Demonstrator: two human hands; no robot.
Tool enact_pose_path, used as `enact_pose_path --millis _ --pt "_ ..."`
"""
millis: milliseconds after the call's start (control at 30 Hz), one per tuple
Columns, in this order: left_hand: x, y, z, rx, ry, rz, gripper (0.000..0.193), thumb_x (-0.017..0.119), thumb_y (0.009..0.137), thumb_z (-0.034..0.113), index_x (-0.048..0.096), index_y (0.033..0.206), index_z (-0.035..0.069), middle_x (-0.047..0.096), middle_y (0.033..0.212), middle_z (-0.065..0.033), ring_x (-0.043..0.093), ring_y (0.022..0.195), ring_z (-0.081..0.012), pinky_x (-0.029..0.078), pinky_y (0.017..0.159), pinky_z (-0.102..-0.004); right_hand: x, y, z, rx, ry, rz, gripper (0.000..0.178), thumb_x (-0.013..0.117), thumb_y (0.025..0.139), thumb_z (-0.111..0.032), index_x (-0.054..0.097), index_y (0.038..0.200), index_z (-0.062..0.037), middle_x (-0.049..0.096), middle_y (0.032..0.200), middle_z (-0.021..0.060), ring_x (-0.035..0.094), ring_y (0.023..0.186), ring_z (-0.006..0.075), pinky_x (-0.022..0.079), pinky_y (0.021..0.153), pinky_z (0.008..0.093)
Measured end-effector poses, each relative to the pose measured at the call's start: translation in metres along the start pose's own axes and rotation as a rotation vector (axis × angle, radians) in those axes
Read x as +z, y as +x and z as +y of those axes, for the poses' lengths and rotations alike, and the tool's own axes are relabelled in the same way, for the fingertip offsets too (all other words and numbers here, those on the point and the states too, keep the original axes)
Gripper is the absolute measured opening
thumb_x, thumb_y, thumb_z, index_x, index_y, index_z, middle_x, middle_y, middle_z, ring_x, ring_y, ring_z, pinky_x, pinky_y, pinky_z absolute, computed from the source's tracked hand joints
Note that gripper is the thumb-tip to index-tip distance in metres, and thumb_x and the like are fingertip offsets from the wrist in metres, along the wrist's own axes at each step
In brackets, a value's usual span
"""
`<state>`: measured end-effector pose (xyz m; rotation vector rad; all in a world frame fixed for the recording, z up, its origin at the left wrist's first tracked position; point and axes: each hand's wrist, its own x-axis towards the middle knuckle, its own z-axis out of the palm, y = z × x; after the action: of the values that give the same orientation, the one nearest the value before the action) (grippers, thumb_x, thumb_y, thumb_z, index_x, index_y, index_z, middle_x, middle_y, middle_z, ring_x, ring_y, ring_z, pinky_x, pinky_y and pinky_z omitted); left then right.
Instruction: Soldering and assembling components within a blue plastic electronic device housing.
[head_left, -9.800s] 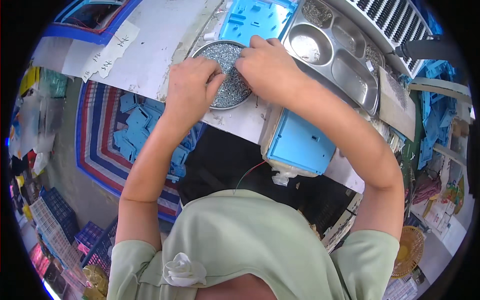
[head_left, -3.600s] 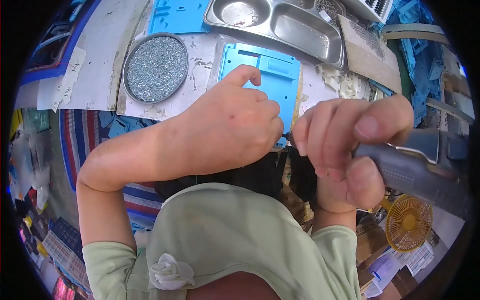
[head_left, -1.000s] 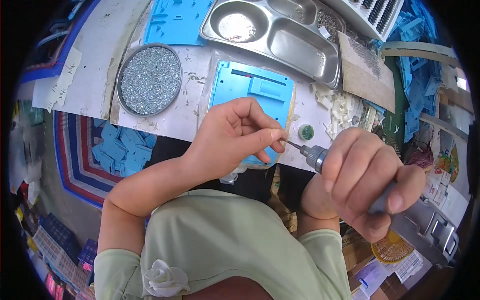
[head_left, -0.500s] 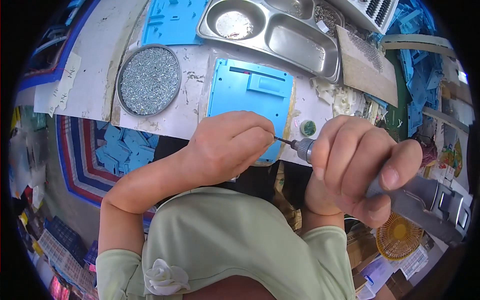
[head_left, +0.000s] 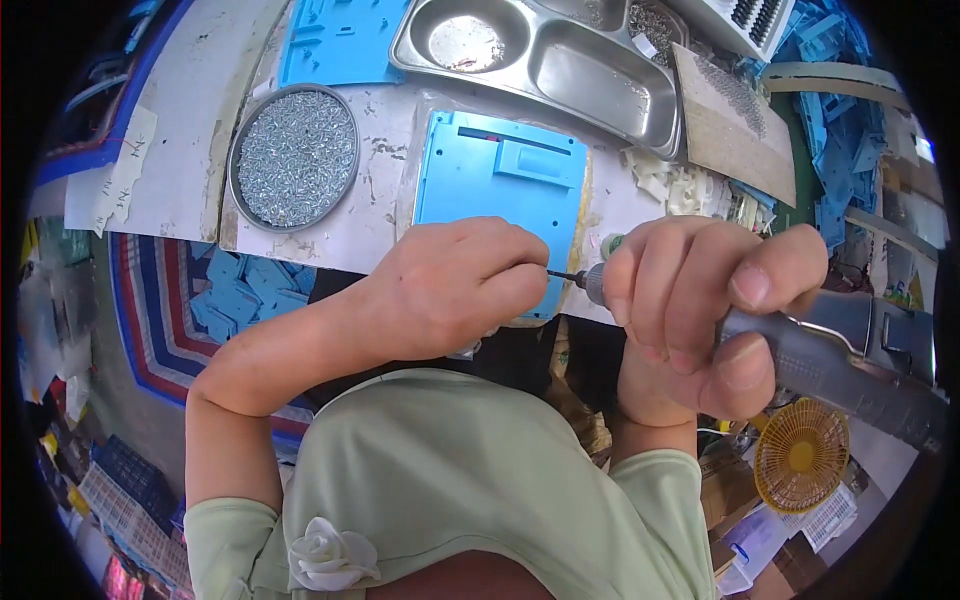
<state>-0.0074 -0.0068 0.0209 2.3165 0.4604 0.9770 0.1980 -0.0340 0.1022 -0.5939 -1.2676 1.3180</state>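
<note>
My right hand (head_left: 705,310) is wrapped round a dark grey electric screwdriver (head_left: 850,365), which lies almost level and points left. Its thin bit (head_left: 562,274) reaches the closed fingertips of my left hand (head_left: 465,285). Whatever those fingers pinch is hidden inside them. Beneath and beyond the left hand, a flat light-blue plastic panel (head_left: 475,190) with a slot and a raised block lies on the table; the hand covers its near left part. Small silver screws (head_left: 297,160) fill a round grey dish (head_left: 235,170) to the left.
Behind the panel stands a steel compartment tray (head_left: 535,75). Another blue panel (head_left: 340,45) lies at the far left. Right of the tray are a cardboard piece (head_left: 725,130) and white plastic bits (head_left: 690,190). A yellow fan (head_left: 802,455) stands at lower right, blue parts (head_left: 240,295) below the table's left edge.
The screwdriver has swung nearer to level, its rear end rising, and my right hand has shifted slightly up and left. My left hand stays closed in nearly the same place.
</note>
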Motion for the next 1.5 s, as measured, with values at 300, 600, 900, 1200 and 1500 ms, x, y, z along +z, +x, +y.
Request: enact_pose_path --millis 300,600,900,1200,1500 --pt "-0.006 -0.016 -0.009 -0.204 0.100 0.156 0.018 0.079 0.080 0.000 0.069 0.095 0.005 0.074 0.095 -0.0096 0.069 0.082 -0.0271 0.053 0.074 -0.0390 -0.012 -0.008 0.028 -0.041 -0.022 0.140 0.030 0.069 0.095 -0.008 0.048 0.116 -0.0022 0.058 0.076 0.0052 0.053 0.066 0.0149 0.052 0.073 0.0370" --pt "-0.004 -0.005 -0.014 -0.149 0.192 0.039 0.019 0.077 0.081 0.010 0.058 0.084 0.009 0.057 0.081 -0.0052 0.059 0.074 -0.0250 0.041 0.073 -0.0399 -0.019 -0.008 0.049 -0.087 -0.156 0.043 0.027 0.067 0.092 0.003 0.049 0.112 0.0003 0.060 0.078 0.0088 0.056 0.070 0.0148 0.051 0.069 0.0300" --pt "0.007 -0.003 -0.025 -0.176 0.279 -0.075 0.023 0.074 0.080 0.013 0.054 0.091 0.009 0.052 0.084 -0.0076 0.056 0.078 -0.0274 0.039 0.075 -0.0422 -0.022 0.000 0.057 -0.092 -0.167 -0.044 0.017 0.070 0.090 0.001 0.054 0.097 0.0019 0.058 0.071 0.0090 0.055 0.062 0.0173 0.046 0.056 0.0306" --pt "0.004 -0.001 -0.027 -0.196 0.261 -0.108 0.023 0.074 0.081 0.012 0.055 0.093 0.009 0.053 0.089 -0.0069 0.057 0.083 -0.0266 0.038 0.078 -0.0431 -0.053 0.056 0.062 -0.143 -0.185 0.063 0.014 0.061 0.097 -0.010 0.048 0.094 -0.0062 0.045 0.062 0.0024 0.044 0.055 0.0147 0.046 0.058 0.0362" --pt "0.001 0.000 -0.022 -0.244 0.224 -0.160 0.023 0.075 0.079 0.011 0.054 0.089 0.010 0.051 0.086 -0.0056 0.055 0.081 -0.0253 0.038 0.076 -0.0425 -0.065 0.057 0.080 -0.093 -0.509 0.021 0.021 0.066 0.098 -0.016 0.048 0.101 -0.0051 0.045 0.060 0.0012 0.043 0.052 0.0132 0.045 0.057 0.0344"
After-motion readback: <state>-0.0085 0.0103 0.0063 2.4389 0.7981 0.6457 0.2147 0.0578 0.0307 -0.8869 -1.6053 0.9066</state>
